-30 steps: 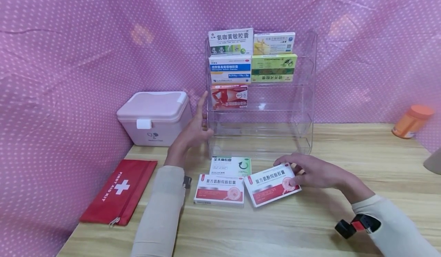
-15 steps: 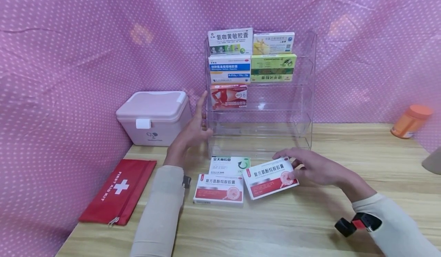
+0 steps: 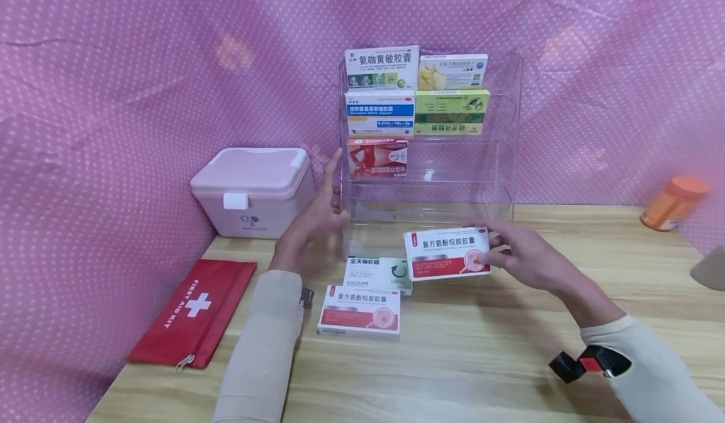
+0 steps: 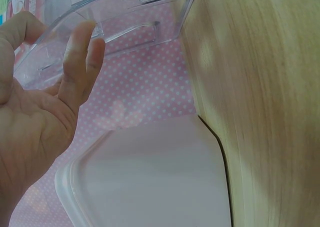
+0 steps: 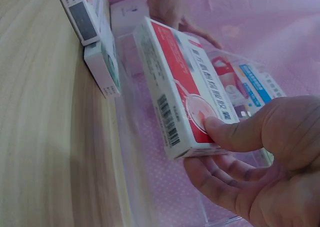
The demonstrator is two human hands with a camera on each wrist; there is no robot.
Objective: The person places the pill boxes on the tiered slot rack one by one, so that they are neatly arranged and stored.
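My right hand (image 3: 521, 259) pinches the red-and-white box (image 3: 447, 254) in front of the clear rack (image 3: 498, 158); my left hand (image 3: 317, 212), fingers straight, touches the rack's left side

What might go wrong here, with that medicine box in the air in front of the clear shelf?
The right hand pinches the red-and-white box only at one end, so it could tip or slip and fall onto the green box below. Going in, it might also knock the clear rack, which the left hand touches only with straight fingers.
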